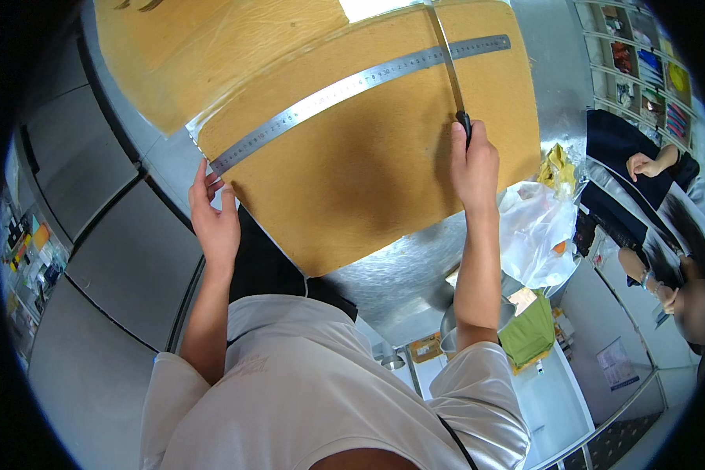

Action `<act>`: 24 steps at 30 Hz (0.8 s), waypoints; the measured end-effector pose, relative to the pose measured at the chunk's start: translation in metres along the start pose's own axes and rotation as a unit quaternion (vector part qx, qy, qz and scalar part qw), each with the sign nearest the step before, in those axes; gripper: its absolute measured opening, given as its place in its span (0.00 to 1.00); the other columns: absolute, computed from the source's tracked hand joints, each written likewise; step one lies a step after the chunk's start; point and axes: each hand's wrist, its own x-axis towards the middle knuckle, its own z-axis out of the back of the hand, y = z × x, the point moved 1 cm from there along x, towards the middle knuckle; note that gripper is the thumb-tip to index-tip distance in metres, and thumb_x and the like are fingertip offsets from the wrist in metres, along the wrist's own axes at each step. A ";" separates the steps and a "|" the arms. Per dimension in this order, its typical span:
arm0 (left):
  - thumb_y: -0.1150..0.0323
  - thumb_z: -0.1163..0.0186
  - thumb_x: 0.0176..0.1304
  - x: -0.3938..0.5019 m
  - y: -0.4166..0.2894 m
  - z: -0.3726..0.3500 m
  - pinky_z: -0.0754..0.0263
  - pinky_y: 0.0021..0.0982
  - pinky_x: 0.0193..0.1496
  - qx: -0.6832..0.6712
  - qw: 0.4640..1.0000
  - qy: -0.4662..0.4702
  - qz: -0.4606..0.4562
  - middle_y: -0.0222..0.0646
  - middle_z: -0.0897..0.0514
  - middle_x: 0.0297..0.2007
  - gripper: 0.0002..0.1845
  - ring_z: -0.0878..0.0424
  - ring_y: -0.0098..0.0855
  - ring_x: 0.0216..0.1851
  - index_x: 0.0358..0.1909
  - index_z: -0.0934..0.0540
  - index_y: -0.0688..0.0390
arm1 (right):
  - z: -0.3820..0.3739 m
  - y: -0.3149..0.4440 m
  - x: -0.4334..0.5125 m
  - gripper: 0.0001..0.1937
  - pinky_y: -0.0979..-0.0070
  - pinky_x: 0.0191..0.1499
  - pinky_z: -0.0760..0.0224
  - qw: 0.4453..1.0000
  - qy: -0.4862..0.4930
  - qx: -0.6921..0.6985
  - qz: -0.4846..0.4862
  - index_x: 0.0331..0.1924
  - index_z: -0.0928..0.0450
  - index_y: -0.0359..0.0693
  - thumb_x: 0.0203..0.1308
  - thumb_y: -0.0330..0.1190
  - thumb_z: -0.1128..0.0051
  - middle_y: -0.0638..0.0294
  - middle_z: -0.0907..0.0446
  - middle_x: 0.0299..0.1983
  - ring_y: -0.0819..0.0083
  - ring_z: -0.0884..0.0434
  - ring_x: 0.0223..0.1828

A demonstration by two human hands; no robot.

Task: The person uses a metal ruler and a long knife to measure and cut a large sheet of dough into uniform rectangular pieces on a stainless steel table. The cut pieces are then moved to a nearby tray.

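Observation:
A large golden-brown sheet (352, 153), perhaps sponge cake, lies on the metal table before me. A long steel ruler (358, 82) rests across it, from its left edge towards the upper right. My right hand (476, 161) grips the black handle of a long-bladed knife (446, 56), whose blade crosses over the ruler near its right end. Whether the blade touches the sheet cannot be told. My left hand (214, 205) is at the sheet's left edge, thumb and fingers apart, its fingertips beside the ruler's left end. Beyond, a second golden-brown sheet (223, 59) lies at the upper left.
A white plastic bag (534, 235) and crumpled yellow wrapping (557, 167) lie right of the sheet. Metal bowls (449, 329) and a green cloth (529, 332) are near my right forearm. Other people are at the right, near a shelf rack (640, 64).

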 end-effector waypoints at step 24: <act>0.74 0.41 0.75 0.005 0.005 0.003 0.22 0.33 0.60 -0.024 0.999 0.025 -0.002 0.41 0.21 0.55 0.26 0.18 0.32 0.52 0.73 0.27 0.60 | 0.006 -0.022 0.027 0.18 0.49 0.33 0.27 0.998 -0.023 -0.042 0.028 0.38 0.26 0.36 0.77 0.44 0.46 0.41 0.18 0.27 0.38 0.18 0.30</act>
